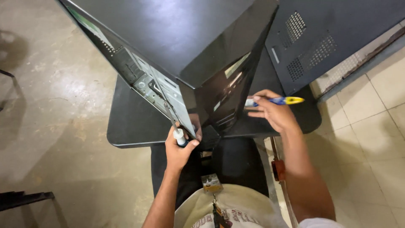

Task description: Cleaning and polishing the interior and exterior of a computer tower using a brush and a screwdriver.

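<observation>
While the black computer case stands tilted on the dark round-cornered table, its open metal side facing left, the left hand is clamped on a small white-capped bottle at its lower corner; the right hand grips a blue-and-yellow screwdriver beside the glossy panel, near a perforated side panel

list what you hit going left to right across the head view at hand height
bare concrete floor → left hand on a white-capped tool → black computer case → right hand → blue and yellow screwdriver → tiled floor
</observation>
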